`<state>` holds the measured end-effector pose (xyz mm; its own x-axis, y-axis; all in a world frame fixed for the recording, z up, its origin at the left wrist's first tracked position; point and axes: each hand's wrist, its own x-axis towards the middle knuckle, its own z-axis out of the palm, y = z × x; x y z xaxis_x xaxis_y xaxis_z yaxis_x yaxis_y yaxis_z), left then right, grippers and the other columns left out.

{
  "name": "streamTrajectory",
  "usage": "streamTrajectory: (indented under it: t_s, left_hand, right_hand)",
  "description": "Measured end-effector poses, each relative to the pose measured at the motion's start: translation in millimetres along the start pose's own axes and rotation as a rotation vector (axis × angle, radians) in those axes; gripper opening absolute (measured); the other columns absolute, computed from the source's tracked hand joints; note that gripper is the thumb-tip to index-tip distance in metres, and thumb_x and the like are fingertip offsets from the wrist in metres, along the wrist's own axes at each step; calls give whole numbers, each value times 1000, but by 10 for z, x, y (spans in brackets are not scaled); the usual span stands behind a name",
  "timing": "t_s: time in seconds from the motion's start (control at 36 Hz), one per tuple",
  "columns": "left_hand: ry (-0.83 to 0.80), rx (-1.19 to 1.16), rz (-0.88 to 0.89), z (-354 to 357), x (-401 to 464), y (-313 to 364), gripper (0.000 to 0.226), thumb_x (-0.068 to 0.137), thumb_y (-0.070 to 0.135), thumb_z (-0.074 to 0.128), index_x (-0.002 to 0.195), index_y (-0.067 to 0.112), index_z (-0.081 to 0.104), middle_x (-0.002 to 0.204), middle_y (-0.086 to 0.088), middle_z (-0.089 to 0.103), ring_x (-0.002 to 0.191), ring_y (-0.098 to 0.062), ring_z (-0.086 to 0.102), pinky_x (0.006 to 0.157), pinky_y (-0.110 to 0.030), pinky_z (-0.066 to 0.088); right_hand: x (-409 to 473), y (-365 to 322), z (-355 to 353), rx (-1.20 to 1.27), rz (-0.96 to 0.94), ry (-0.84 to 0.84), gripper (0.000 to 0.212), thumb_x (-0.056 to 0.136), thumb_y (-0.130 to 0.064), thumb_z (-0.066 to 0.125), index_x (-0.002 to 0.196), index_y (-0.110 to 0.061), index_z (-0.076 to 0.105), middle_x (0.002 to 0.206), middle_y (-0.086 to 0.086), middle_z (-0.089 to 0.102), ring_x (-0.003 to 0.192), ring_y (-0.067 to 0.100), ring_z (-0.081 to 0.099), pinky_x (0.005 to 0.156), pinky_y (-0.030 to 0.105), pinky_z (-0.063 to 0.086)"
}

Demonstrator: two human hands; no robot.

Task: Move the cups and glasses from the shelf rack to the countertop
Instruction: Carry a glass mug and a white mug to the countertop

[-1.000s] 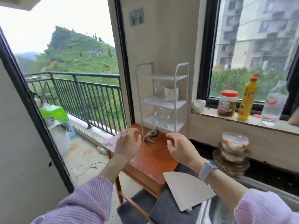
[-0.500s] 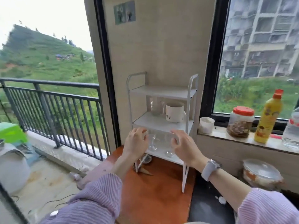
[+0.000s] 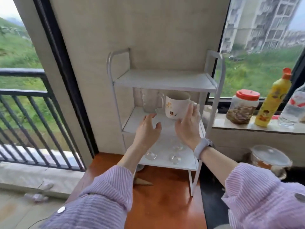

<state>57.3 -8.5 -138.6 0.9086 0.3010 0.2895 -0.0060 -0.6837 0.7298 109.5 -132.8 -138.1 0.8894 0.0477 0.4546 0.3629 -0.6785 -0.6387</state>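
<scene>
White rack (image 3: 165, 80), striped lilac sleeves (image 3: 105, 192), yellow bottle (image 3: 272, 100)

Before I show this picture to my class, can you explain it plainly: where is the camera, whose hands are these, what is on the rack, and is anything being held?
The camera sits on a person's head, looking down at their own hands. A white shelf rack stands on a wooden table. Its middle shelf holds a white mug and a clear glass pitcher; stemmed glasses stand on the bottom shelf. The right hand is touching the mug's side; whether it grips it is unclear. The left hand is open and empty.
</scene>
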Motion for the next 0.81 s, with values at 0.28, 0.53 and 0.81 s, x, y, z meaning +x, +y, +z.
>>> streamTrajectory:
  t_s: [0.28,0.53,0.81]
  left_hand:
    - [-76,-163,27,205,646,-24,56,88,16,55,140,9,33,142,-13,44,131,-26,40,106,-34,33]
    - [-145,-473,-31,353,758,42,74,70,33,55,139,20,32,139,-3,48,127,-18,44,107,-45,38]
    - [173,-505,-22,210,574,-63,13,89,20,53,97,11,55,69,8,47,65,-10,45,64,-26,38]
  right_hand:
    - [281,116,163,-5,101,78,65,85,-1,43,143,-1,14,152,23,12,141,38,9,114,42,11]
    - [257,175,32,136,80,117,49,86,-2,41,135,-10,37,131,14,37,117,29,43,98,34,37]
    - [149,-5,-40,534,341,-5,25,91,-24,45,110,-9,44,95,8,55,83,22,56,73,35,48]
